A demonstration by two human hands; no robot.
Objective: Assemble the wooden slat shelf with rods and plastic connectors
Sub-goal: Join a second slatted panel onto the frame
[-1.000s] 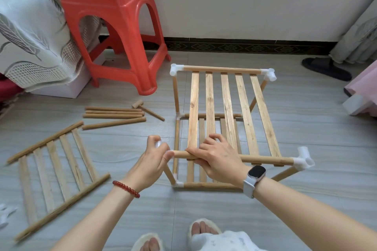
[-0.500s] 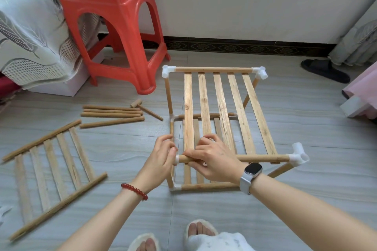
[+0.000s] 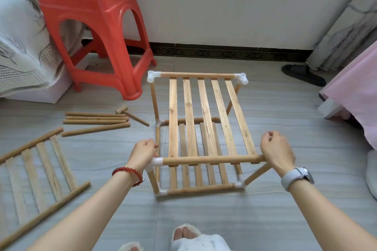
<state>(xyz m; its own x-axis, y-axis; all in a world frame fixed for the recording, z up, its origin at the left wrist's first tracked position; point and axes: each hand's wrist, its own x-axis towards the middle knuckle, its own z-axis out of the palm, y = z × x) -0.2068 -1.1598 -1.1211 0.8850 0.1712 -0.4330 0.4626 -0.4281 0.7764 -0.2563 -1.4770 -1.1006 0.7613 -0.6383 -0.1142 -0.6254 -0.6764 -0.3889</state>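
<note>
While our left hand (image 3: 142,154) curls its fingers (image 3: 152,144) at the near-left plastic connector (image 3: 157,162), our right hand (image 3: 276,152) covers the near-right corner, fingers loosely bent; whether they grasp it we cannot tell. Wooden slat shelf (image 3: 204,128) stands on the floor: two tiers joined, upper panel of five slats. Left to fit, we judge: one spare slat panel (image 3: 34,171), four loose rods (image 3: 95,121). One mallet (image 3: 130,114) nearby.

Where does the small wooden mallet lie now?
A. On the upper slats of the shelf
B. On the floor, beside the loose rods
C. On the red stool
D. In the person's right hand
B: the wooden mallet lies on the floor at the right end of the loose rods, left of the shelf.
</note>
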